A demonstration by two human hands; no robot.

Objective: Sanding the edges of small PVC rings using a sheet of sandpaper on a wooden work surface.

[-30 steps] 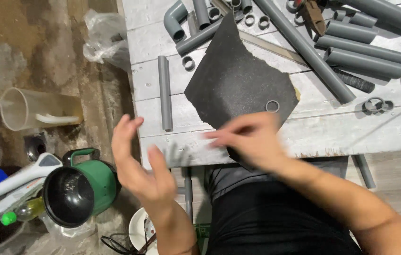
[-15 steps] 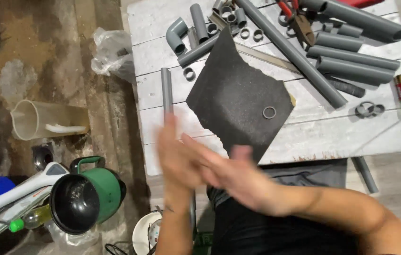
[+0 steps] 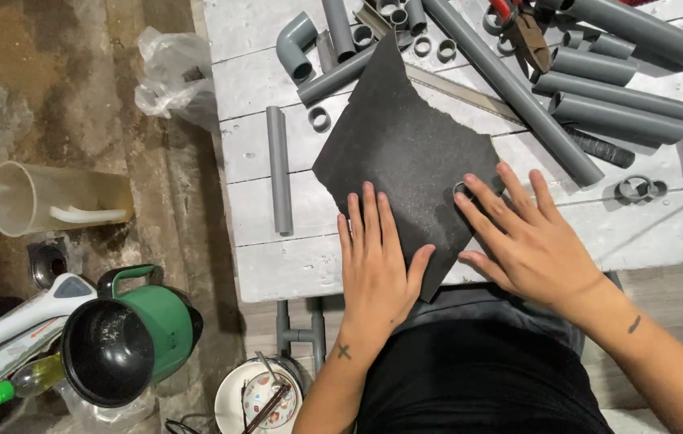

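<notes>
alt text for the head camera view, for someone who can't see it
Seen from above, a left hand and right hand press flat on a dark rough sheet on a white plank table, with grey pipes scattered behind it.

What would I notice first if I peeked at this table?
Probably the two hands pressed flat on a dark rough sheet in the middle of the white table: the left hand on its near edge, the right hand by a small grey ring. Grey pipes pile up at the table's far right, and a green kettle sits on the floor to the left.
</notes>
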